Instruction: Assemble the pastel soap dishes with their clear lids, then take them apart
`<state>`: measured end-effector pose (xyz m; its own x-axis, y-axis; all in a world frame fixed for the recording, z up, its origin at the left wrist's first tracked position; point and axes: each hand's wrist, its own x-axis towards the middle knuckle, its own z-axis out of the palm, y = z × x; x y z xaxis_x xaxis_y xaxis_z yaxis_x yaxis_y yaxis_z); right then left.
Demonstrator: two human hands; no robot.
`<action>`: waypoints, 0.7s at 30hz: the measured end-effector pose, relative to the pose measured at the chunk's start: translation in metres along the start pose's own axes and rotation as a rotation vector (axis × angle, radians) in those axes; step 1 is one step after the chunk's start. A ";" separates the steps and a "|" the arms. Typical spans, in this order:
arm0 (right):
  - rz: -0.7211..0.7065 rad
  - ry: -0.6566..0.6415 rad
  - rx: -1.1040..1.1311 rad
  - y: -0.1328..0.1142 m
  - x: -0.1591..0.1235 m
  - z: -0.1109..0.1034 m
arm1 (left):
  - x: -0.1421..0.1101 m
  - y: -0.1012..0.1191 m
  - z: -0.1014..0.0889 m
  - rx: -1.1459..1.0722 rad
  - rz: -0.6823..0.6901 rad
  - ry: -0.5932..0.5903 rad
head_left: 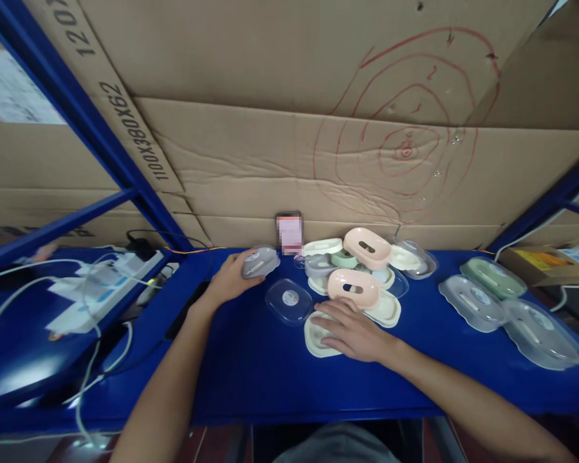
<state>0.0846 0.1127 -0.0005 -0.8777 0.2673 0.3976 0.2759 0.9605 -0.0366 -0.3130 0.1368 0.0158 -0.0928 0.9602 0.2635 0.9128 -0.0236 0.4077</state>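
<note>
My left hand (232, 280) grips a grey soap dish with a clear lid (262, 262) from its left side, near the back of the blue table. My right hand (354, 328) lies with fingers stretched out over a cream soap dish part (313, 337), partly covering it. Just behind those fingers is a pink soap dish insert (345, 288) with a slot in its middle. Between the hands a clear lid (289, 301) with a round sticker rests flat. A second pink insert (361, 246) tops the pile of cream, grey and green parts behind.
Three lidded soap dishes, one green (495, 276), stand at the right. A phone-like device (289, 233) leans against the cardboard wall (251, 167). White power strips (106, 292) and cables occupy the left. An open cardboard box (535, 263) sits far right.
</note>
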 end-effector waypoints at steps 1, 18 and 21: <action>0.000 0.018 -0.011 0.000 0.000 0.000 | -0.001 0.002 -0.007 -0.032 0.013 -0.024; -0.060 0.238 -0.240 -0.008 0.001 -0.016 | 0.019 0.105 0.007 -0.509 0.117 0.297; -0.061 0.207 -0.209 -0.007 0.002 -0.014 | 0.066 0.115 0.019 -0.383 -0.100 0.635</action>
<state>0.0867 0.1049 0.0135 -0.8024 0.1679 0.5726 0.3191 0.9316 0.1740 -0.2067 0.2028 0.0630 -0.4859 0.6203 0.6158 0.6965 -0.1508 0.7015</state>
